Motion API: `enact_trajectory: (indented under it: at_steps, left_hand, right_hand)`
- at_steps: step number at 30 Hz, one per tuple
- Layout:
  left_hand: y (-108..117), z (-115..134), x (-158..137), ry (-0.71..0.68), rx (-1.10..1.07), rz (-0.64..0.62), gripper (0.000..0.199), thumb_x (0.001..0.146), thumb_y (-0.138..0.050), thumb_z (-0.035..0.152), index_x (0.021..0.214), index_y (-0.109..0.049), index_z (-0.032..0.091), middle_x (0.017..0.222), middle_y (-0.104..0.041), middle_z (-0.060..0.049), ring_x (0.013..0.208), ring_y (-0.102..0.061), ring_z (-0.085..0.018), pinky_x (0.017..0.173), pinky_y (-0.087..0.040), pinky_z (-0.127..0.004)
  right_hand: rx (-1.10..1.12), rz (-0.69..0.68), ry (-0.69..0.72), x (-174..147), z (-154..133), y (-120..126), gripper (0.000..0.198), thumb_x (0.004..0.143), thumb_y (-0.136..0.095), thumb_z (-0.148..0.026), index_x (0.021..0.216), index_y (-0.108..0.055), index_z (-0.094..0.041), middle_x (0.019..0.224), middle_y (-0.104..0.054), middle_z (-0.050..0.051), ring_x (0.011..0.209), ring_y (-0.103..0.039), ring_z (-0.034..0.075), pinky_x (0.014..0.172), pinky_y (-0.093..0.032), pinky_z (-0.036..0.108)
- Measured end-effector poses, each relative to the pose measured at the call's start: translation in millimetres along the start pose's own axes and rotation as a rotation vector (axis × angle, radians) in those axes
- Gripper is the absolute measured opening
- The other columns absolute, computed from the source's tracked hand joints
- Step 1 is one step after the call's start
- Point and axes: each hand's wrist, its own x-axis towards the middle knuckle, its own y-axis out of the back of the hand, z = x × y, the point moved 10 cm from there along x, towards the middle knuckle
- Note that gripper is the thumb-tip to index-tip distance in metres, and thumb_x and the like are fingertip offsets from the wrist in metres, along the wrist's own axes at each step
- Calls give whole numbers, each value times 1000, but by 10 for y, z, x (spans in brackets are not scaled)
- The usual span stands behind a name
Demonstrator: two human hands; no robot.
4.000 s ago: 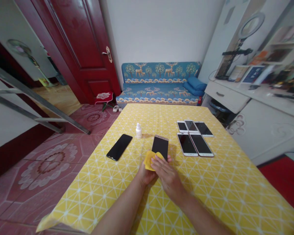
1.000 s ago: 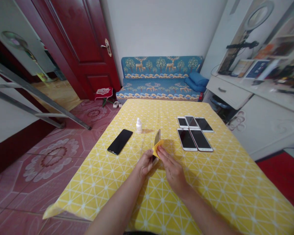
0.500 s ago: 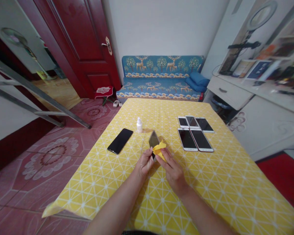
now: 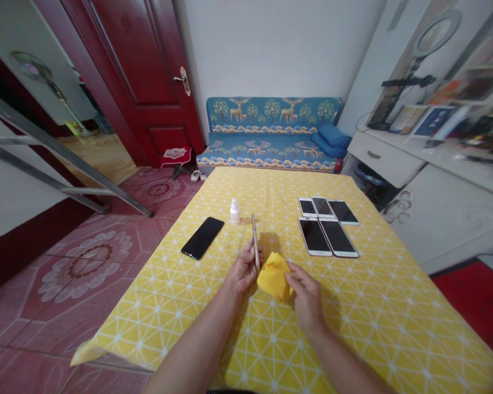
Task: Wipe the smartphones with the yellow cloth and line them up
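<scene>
Turned edge-on to me, a thin smartphone (image 4: 255,243) is gripped in my left hand (image 4: 243,268) above the table; its screen is hidden. My right hand (image 4: 307,295) pinches a yellow cloth (image 4: 275,278), which hangs just right of the phone's lower end. Beyond my left hand, a small white bottle (image 4: 235,212) stands upright. A black smartphone (image 4: 202,238) lies face up to the left of it. On the right, several white-framed smartphones (image 4: 315,236) lie face up in two rows, close together.
A yellow patterned tablecloth (image 4: 271,350) covers the table. Behind it is a blue sofa (image 4: 267,142), with a small red-topped stool (image 4: 176,156) at its left. A white cabinet (image 4: 386,156) lines the right side. A metal ladder-like frame (image 4: 86,169) stands at left.
My right hand has drawn the cloth away from the phone, down and to the right. My left hand has turned the phone from showing its face to edge-on.
</scene>
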Motion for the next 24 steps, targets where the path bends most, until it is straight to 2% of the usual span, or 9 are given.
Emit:
enact_trajectory:
  at_steps: [3, 5, 8, 12, 16, 18, 20, 22, 24]
  left_hand:
    - [-32, -86, -23, 73, -49, 12, 26, 80, -59, 8, 105, -61, 11, 80, -63, -5, 59, -57, -8, 55, -49, -16]
    - [-45, -153, -31, 128, -68, 16, 19, 84, -54, 11, 101, -61, 7, 83, -63, -8, 60, -56, -8, 53, -48, -15]
    - [-37, -185, -25, 145, -58, 37, 22, 87, -50, 13, 106, -61, 8, 85, -65, -9, 64, -59, -10, 55, -49, -17]
    - [-122, -165, -42, 124, -25, -9, 38, 89, -54, 33, 122, -58, 15, 106, -67, -11, 88, -66, -17, 73, -53, -25]
    - [-197, -152, -110, 97, 94, -53, 49, 85, -60, 37, 130, -56, 19, 112, -67, -8, 93, -65, -19, 77, -52, -28]
    - [-194, -187, -139, 107, 150, -55, 53, 80, -66, 23, 132, -55, 17, 85, -70, -4, 69, -64, -12, 65, -50, -22]
    - [-156, -233, -146, 123, 209, -30, 60, 74, -70, 13, 132, -56, 15, 55, -57, 5, 45, -51, -6, 49, -40, -17]
    - [-88, -234, -128, 100, 253, 35, 64, 70, -72, 11, 131, -57, 15, 47, -49, 8, 39, -43, -4, 45, -34, -16]
    - [-32, -198, -101, 47, 267, 105, 65, 66, -73, 9, 129, -58, 17, 55, -58, 4, 45, -51, -6, 50, -39, -17]
  right_hand:
    - [139, 281, -88, 71, 67, 296, 45, 82, -64, -33, 125, -62, -21, 121, -67, 10, 105, -67, 25, 89, -54, 41]
    - [38, 297, -2, 95, -90, 313, 42, 85, -62, -34, 125, -62, -22, 128, -63, 9, 114, -61, 25, 98, -49, 44]
    - [-185, 49, 195, 44, -348, -22, 33, 91, -53, -27, 121, -66, -25, 128, -63, 7, 120, -58, 23, 104, -45, 44]
    - [-348, -317, 441, -241, -440, -598, 43, 93, -41, -12, 129, -59, -28, 131, -60, 5, 123, -56, 19, 106, -45, 41]
    - [-398, -464, 537, -388, -386, -824, 48, 90, -39, -8, 131, -57, -27, 127, -64, 5, 118, -60, 18, 101, -50, 38]
    - [-374, -409, 496, -333, -368, -749, 43, 90, -42, -11, 124, -64, -26, 119, -69, 6, 109, -65, 19, 94, -54, 36]
    - [-328, -294, 388, -233, -320, -586, 35, 90, -46, -15, 113, -70, -25, 108, -73, 6, 98, -69, 19, 87, -57, 35]
    - [-266, -189, 269, -161, -251, -419, 27, 88, -52, -21, 103, -74, -24, 100, -75, 6, 91, -70, 21, 83, -57, 35]
    - [-181, -75, 147, -110, -161, -246, 21, 84, -58, -26, 96, -75, -22, 96, -75, 6, 88, -70, 22, 82, -57, 37]
